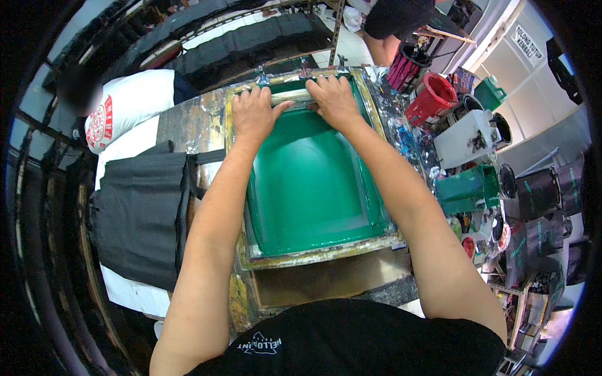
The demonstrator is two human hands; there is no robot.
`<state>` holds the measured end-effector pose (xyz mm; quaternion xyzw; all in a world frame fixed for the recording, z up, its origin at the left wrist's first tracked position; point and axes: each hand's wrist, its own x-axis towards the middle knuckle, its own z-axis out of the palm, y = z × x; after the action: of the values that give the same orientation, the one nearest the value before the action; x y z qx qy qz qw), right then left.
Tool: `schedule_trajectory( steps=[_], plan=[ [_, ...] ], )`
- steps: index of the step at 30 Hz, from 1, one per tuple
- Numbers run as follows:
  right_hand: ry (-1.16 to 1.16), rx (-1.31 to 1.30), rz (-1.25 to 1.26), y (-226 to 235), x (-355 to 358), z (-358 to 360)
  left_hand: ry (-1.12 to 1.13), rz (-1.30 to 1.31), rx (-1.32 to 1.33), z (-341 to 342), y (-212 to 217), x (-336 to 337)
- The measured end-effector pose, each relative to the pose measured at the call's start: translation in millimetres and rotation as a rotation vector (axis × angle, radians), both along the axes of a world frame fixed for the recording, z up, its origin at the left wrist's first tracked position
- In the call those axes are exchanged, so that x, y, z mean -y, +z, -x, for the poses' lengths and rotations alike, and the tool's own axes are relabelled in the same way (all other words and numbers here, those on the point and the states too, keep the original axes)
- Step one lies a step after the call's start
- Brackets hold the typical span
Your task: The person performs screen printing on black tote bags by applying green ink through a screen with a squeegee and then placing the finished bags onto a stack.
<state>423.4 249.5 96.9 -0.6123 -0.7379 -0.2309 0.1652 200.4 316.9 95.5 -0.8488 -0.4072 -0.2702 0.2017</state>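
Note:
Both arms reach forward over a screen-printing frame (326, 254), its mesh covered with green ink (307, 182). At the far end of the frame lies a squeegee (292, 96) with a pale handle, set crosswise. My left hand (254, 113) is wrapped over the left part of its handle, and my right hand (335, 103) grips the right part. Both thumbs point inward along the near side. Where the squeegee's blade meets the mesh is hidden by the hands. Clamps (262, 76) stand along the far edge of the frame.
Black fabric bags (141, 216) are stacked left of the frame, beside a person in a white shirt (135, 103). Along the right stand a red bucket (433, 97), a white container (464, 139) and a green-stained container (467, 189). Another person (398, 19) is at the back.

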Motion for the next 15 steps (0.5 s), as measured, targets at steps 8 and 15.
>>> schedule_trajectory(
  steps=[8, 15],
  plan=[
    [0.025, 0.004, -0.036, -3.4, 74.9, 22.5, -0.024, -0.083, 0.031, 24.9, -4.6, 73.9],
    [-0.001, 0.009, 0.024, 0.9, 158.9, 48.4, -0.021, -0.025, 0.026, 48.1, -5.8, 158.3]
  ],
)
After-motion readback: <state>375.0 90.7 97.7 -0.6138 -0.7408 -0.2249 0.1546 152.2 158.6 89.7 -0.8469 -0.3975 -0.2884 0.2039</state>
